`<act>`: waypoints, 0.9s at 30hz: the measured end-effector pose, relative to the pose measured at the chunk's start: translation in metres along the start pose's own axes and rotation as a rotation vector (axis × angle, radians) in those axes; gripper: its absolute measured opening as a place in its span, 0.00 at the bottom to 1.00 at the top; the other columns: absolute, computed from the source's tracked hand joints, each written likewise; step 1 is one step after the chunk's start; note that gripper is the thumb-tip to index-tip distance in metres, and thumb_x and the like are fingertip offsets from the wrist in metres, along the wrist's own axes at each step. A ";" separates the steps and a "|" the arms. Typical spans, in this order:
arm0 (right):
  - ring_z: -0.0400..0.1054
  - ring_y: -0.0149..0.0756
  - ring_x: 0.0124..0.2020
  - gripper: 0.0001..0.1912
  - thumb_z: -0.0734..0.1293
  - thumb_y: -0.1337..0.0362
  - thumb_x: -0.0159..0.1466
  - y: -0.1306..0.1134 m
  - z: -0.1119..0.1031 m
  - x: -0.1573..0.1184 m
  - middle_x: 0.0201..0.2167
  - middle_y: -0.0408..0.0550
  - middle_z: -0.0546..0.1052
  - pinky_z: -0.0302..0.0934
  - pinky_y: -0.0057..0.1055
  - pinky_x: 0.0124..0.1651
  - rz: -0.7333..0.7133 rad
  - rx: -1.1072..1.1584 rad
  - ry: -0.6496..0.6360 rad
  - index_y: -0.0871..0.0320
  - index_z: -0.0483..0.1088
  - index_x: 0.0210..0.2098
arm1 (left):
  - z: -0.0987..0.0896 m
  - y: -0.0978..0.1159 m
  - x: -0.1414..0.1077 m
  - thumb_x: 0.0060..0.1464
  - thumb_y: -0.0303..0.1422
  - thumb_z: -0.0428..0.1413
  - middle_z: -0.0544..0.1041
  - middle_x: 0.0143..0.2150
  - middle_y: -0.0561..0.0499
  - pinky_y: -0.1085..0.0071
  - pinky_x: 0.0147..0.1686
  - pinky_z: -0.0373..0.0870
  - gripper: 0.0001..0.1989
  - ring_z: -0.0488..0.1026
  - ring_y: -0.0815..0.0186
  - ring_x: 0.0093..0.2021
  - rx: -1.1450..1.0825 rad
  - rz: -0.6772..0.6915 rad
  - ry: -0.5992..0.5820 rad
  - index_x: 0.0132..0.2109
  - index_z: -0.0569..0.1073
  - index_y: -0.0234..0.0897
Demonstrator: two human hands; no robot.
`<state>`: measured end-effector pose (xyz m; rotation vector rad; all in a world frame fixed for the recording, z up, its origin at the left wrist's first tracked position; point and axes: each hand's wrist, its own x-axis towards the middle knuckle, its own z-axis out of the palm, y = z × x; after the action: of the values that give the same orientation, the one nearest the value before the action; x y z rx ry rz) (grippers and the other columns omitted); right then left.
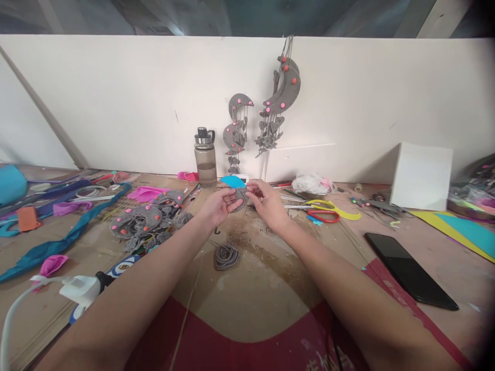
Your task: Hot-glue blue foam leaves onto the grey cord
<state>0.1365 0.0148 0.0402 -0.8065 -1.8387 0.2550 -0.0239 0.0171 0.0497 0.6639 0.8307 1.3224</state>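
Observation:
Near the middle of the table, my left hand holds a grey piece with a bright blue rounded piece showing above it. The fingers of my left hand are curled around its left side. My right hand pinches the right edge of the grey piece between thumb and fingers. Below the hands, a coil of grey cord lies on the cardboard. Grey crescents with pink and orange dots are piled left of my left forearm.
A water bottle stands behind my left hand. Grey moon hangings hang on the white board. Red-handled scissors and a yellow crescent lie to the right, beyond a black phone. A white plug is at the left.

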 end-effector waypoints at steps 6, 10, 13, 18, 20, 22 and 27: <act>0.71 0.36 0.36 0.08 0.64 0.63 0.62 0.000 0.000 -0.001 0.35 0.48 0.77 0.64 0.34 0.42 0.058 0.015 -0.008 0.56 0.70 0.40 | 0.001 0.001 -0.002 0.49 0.20 0.55 0.78 0.30 0.49 0.72 0.34 0.75 0.05 0.74 0.71 0.29 0.022 0.009 -0.002 0.34 0.73 0.32; 0.70 0.34 0.32 0.07 0.64 0.61 0.61 0.001 0.000 0.000 0.32 0.46 0.76 0.63 0.33 0.39 0.128 0.076 -0.007 0.56 0.69 0.38 | 0.002 0.002 -0.005 0.49 0.21 0.56 0.78 0.31 0.48 0.72 0.33 0.75 0.04 0.74 0.70 0.29 0.040 0.025 -0.010 0.34 0.73 0.31; 0.68 0.33 0.30 0.07 0.64 0.61 0.60 0.003 0.000 0.000 0.30 0.44 0.74 0.63 0.31 0.37 0.161 0.144 -0.005 0.56 0.68 0.37 | 0.004 0.003 -0.007 0.49 0.22 0.56 0.78 0.32 0.48 0.72 0.33 0.75 0.03 0.74 0.70 0.30 0.055 0.053 -0.036 0.34 0.73 0.31; 0.67 0.32 0.31 0.06 0.64 0.61 0.61 0.001 0.001 -0.001 0.30 0.44 0.72 0.62 0.31 0.38 0.135 0.169 0.012 0.56 0.67 0.37 | 0.006 0.005 -0.008 0.49 0.22 0.56 0.77 0.29 0.49 0.72 0.33 0.75 0.02 0.73 0.70 0.29 0.050 0.076 -0.041 0.32 0.72 0.31; 0.67 0.32 0.32 0.10 0.64 0.61 0.61 -0.001 0.000 -0.001 0.32 0.44 0.73 0.62 0.31 0.39 0.129 0.183 0.021 0.56 0.67 0.41 | 0.006 0.006 -0.008 0.48 0.22 0.56 0.77 0.29 0.49 0.73 0.32 0.75 0.02 0.73 0.71 0.29 0.043 0.072 -0.048 0.32 0.72 0.31; 0.68 0.33 0.33 0.11 0.64 0.61 0.61 -0.003 0.000 -0.001 0.33 0.45 0.74 0.63 0.31 0.39 0.136 0.190 0.019 0.56 0.67 0.42 | 0.006 0.006 -0.007 0.48 0.22 0.56 0.77 0.30 0.49 0.73 0.32 0.75 0.02 0.73 0.71 0.29 0.040 0.063 -0.049 0.32 0.72 0.31; 0.69 0.34 0.33 0.08 0.65 0.60 0.61 -0.005 -0.001 0.000 0.33 0.46 0.75 0.63 0.31 0.38 0.151 0.156 0.020 0.55 0.68 0.38 | 0.005 0.006 -0.006 0.48 0.22 0.56 0.77 0.31 0.48 0.74 0.31 0.75 0.03 0.74 0.71 0.29 0.035 0.050 -0.037 0.33 0.71 0.31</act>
<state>0.1356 0.0109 0.0431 -0.8364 -1.7179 0.4791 -0.0233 0.0121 0.0583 0.7389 0.8138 1.3392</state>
